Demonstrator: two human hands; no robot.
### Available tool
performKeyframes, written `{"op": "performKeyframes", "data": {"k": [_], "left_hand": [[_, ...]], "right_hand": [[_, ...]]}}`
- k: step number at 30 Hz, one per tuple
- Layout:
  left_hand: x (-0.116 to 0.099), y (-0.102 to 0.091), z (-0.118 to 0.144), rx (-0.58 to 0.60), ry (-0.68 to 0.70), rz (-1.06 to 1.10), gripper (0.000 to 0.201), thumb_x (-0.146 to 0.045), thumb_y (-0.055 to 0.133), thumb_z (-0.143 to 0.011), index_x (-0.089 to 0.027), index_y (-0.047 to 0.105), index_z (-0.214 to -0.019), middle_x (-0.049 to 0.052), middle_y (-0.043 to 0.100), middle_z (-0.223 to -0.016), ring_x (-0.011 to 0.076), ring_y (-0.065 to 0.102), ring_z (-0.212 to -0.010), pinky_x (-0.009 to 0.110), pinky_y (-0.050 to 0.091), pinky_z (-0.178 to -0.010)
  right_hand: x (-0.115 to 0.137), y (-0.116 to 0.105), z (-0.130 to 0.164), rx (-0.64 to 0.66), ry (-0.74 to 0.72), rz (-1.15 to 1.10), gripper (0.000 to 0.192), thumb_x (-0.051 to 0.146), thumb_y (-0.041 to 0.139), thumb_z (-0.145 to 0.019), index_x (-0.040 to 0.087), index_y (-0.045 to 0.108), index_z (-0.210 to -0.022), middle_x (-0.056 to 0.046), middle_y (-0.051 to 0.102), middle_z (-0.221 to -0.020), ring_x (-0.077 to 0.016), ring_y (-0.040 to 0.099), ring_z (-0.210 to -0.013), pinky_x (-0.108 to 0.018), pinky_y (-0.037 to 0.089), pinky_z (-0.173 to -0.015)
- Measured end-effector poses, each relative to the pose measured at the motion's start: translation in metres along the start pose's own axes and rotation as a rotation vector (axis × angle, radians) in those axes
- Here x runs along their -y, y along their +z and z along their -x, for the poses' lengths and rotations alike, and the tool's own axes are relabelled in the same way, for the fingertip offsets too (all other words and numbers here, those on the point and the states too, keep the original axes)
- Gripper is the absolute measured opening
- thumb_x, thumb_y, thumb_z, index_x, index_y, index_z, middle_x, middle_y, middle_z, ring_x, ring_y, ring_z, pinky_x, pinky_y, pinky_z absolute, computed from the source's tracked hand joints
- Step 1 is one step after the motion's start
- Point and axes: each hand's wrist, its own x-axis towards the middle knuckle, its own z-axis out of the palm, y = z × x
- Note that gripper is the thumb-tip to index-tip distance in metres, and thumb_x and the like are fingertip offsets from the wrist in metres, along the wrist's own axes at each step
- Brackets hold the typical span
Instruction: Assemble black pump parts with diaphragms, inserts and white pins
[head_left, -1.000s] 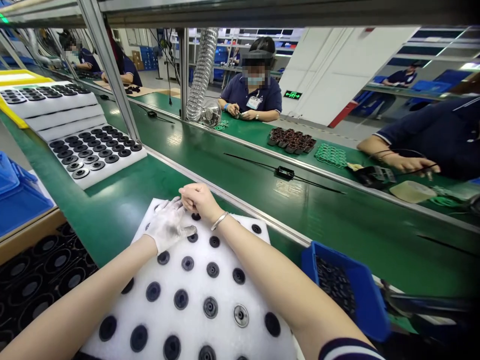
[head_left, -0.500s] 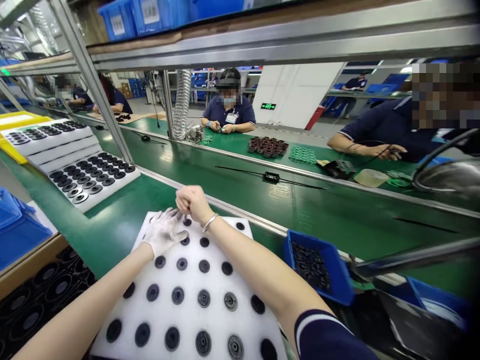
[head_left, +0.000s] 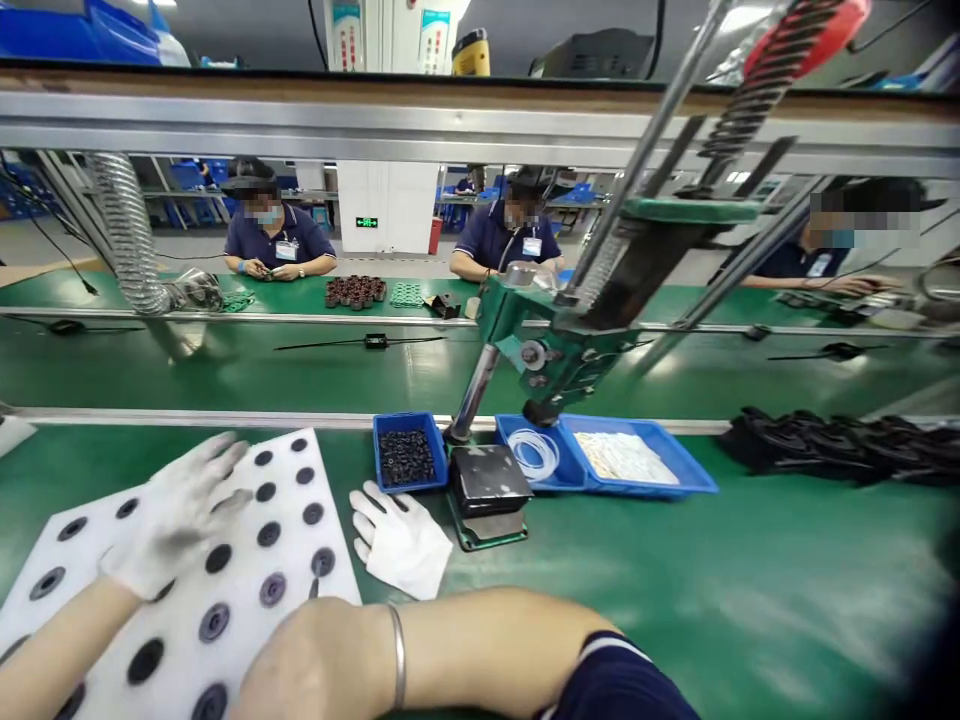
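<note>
My left hand, in a soiled white glove, lies flat with fingers spread on a white foam tray that holds several black round parts in its holes. My right hand is bare with a metal bangle at the wrist; it hovers at the tray's near right corner, back toward the camera, so its fingers are hidden. A loose white glove lies on the green bench just right of the tray.
A hand press with a black base plate stands mid-bench. Beside it sit a blue bin of small black parts and a blue tray with white pieces. Black parts are piled at right. Several people sit across the conveyor.
The view has swung right, bringing the press and blue bins into sight. My right hand has drawn back from the tray's far edge to its near corner. My left hand still rests on the foam.
</note>
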Motion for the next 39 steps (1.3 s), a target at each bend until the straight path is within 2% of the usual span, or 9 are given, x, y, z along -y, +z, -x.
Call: {"op": "performKeyframes", "data": {"k": [2, 5, 9, 11, 15, 21, 27, 32, 39], "left_hand": [[-0.053, 0.018, -0.032, 0.035, 0.112, -0.013, 0.054, -0.043, 0.055, -0.086, -0.033, 0.053, -0.139, 0.002, 0.057, -0.144, 0.0304, 0.05, -0.135, 0.045, 0.04, -0.115], [-0.129, 0.054, -0.083, 0.267, 0.4, -0.096, 0.052, -0.036, 0.05, -0.092, -0.023, 0.051, -0.141, 0.013, 0.056, -0.143, 0.0316, 0.059, -0.125, 0.045, 0.047, -0.105], [-0.183, 0.095, -0.129, 0.436, 0.466, -0.159, 0.075, -0.049, 0.07, -0.077, -0.02, 0.05, -0.143, 0.018, 0.052, -0.146, 0.0372, 0.061, -0.119, 0.046, 0.051, -0.097], [-0.188, 0.104, -0.14, 0.473, 0.475, -0.167, 0.086, -0.06, 0.071, -0.073, -0.02, 0.047, -0.145, 0.019, 0.045, -0.152, 0.0399, 0.058, -0.123, 0.048, 0.05, -0.099], [-0.183, 0.106, -0.149, 0.504, 0.52, -0.171, 0.062, -0.05, 0.055, -0.091, -0.024, 0.045, -0.146, 0.013, 0.044, -0.154, 0.0309, 0.056, -0.127, 0.04, 0.047, -0.103], [-0.187, 0.109, -0.157, 0.522, 0.519, -0.278, 0.063, -0.033, 0.064, -0.083, -0.02, 0.048, -0.143, 0.017, 0.046, -0.148, 0.0331, 0.061, -0.113, 0.043, 0.053, -0.092], [-0.198, 0.131, -0.16, 0.483, 0.44, -0.392, 0.039, -0.038, 0.065, -0.084, -0.015, 0.063, -0.116, 0.022, 0.055, -0.122, 0.0371, 0.062, -0.098, 0.047, 0.055, -0.073], [-0.197, 0.144, -0.154, 0.49, 0.44, -0.403, 0.025, -0.027, 0.056, -0.092, -0.011, 0.063, -0.11, 0.02, 0.061, -0.109, 0.0316, 0.065, -0.096, 0.044, 0.055, -0.078], [-0.19, 0.13, -0.17, 0.566, 0.419, -0.303, 0.016, -0.027, 0.056, -0.095, -0.018, 0.067, -0.102, 0.011, 0.068, -0.099, 0.0238, 0.07, -0.085, 0.032, 0.053, -0.074]], "right_hand": [[0.012, 0.0, 0.025, -0.065, 0.056, 0.072, 0.024, 0.017, 0.082, -0.068, 0.03, 0.064, -0.059, 0.008, 0.067, -0.063, -0.0094, 0.063, -0.058, -0.02, 0.04, -0.041], [0.021, -0.007, 0.048, -0.14, 0.114, 0.139, 0.015, 0.023, 0.076, -0.081, 0.029, 0.069, -0.069, 0.003, 0.069, -0.07, -0.0128, 0.066, -0.063, -0.02, 0.049, -0.05], [0.013, -0.021, 0.069, -0.205, 0.147, 0.2, 0.016, 0.041, 0.062, -0.096, 0.026, 0.069, -0.095, -0.004, 0.069, -0.098, -0.0159, 0.067, -0.083, -0.026, 0.057, -0.068], [-0.001, -0.029, 0.08, -0.242, 0.176, 0.236, 0.014, 0.042, 0.066, -0.092, 0.029, 0.069, -0.096, -0.003, 0.069, -0.101, -0.0177, 0.066, -0.086, -0.027, 0.057, -0.068], [-0.045, -0.035, 0.104, -0.341, 0.328, 0.365, 0.009, 0.033, 0.077, -0.072, 0.033, 0.067, -0.073, 0.0, 0.066, -0.079, -0.0259, 0.066, -0.076, -0.036, 0.05, -0.051], [-0.098, 0.01, 0.129, -0.451, 0.578, 0.57, 0.02, 0.042, 0.071, -0.068, 0.028, 0.059, -0.064, -0.006, 0.064, -0.08, -0.0336, 0.065, -0.084, -0.045, 0.05, -0.056], [-0.09, 0.039, 0.141, -0.523, 0.66, 0.607, 0.019, 0.033, 0.068, -0.069, 0.028, 0.062, -0.087, -0.007, 0.069, -0.095, -0.0319, 0.064, -0.094, -0.053, 0.052, -0.08], [-0.084, 0.037, 0.142, -0.524, 0.665, 0.602, 0.024, 0.03, 0.068, -0.066, 0.028, 0.062, -0.09, -0.007, 0.07, -0.093, -0.0321, 0.063, -0.093, -0.055, 0.05, -0.084], [-0.086, 0.028, 0.137, -0.558, 0.583, 0.616, 0.017, 0.031, 0.062, -0.071, 0.029, 0.064, -0.087, -0.006, 0.07, -0.102, -0.0332, 0.063, -0.102, -0.049, 0.051, -0.076]]}}
